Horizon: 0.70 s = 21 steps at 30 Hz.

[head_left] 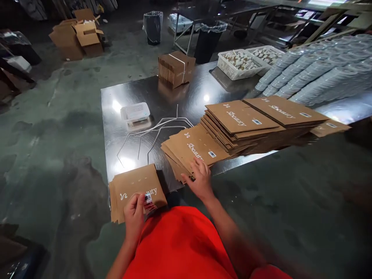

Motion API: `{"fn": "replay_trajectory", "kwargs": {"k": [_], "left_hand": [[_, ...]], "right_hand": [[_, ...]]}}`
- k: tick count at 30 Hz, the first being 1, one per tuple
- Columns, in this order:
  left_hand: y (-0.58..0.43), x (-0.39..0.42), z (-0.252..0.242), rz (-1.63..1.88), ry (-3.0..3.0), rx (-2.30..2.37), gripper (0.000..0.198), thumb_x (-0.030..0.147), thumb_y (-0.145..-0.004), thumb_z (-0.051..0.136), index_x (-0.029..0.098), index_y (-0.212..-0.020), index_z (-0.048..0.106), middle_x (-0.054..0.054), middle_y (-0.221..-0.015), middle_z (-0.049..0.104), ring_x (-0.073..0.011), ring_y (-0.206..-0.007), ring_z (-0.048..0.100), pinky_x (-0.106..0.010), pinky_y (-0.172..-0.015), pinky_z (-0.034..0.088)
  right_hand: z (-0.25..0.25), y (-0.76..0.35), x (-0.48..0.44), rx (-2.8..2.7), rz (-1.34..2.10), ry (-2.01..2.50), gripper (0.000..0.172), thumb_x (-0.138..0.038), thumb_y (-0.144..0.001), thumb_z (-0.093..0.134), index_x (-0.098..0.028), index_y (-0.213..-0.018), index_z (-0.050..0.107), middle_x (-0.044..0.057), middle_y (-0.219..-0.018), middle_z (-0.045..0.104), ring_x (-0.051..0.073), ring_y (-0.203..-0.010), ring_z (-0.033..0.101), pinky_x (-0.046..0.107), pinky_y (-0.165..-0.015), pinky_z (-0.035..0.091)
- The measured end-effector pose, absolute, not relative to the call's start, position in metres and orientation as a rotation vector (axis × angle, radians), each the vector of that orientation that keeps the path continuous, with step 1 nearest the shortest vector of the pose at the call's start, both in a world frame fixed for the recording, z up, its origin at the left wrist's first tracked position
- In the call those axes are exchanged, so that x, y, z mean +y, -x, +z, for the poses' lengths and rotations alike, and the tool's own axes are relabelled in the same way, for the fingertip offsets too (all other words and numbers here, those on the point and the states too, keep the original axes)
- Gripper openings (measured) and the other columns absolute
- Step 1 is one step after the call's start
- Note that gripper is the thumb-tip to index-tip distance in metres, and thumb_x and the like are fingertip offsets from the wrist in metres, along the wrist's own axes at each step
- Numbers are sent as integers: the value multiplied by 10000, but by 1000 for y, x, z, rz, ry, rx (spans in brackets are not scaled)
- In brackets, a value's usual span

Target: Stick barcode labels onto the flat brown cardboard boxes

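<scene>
Fingers of my left hand [133,219] clenched a small squared stack of flattened brown cardboard cartons [136,184] at the near edge of the polished steel table [130,97], a firm edge hold that kept the layers aligned; my right hand [200,181] lay released, fingers spread, on a larger printed stack [194,149] beside it.

Stained grey-green concrete floor [55,155] surrounds a polished stainless steel table [171,97].

A flat white-printed kraft carton [136,190] lies at the corner of a steel table [128,104].
</scene>
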<state>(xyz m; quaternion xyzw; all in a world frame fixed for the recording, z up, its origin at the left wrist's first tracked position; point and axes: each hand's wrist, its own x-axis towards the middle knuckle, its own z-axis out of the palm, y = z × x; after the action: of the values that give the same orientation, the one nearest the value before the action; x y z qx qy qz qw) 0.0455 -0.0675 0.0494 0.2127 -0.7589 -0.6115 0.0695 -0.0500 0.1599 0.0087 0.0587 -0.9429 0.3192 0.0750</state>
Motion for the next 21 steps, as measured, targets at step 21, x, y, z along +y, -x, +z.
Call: {"fn": "replay_trajectory", "kwargs": {"k": [21], "left_hand": [[-56,-78,29,-2040,-674,-2185,288,456,-817,564,178,-752,526,3,-695,521,-131,-642,500,-226,-592,430]], "right_hand": [[30,2,36,-2572,2589,-208,136,-313,-775,568,-182,-795,538,-19,-697,555,100,-593,532,213,-543,433]]}}
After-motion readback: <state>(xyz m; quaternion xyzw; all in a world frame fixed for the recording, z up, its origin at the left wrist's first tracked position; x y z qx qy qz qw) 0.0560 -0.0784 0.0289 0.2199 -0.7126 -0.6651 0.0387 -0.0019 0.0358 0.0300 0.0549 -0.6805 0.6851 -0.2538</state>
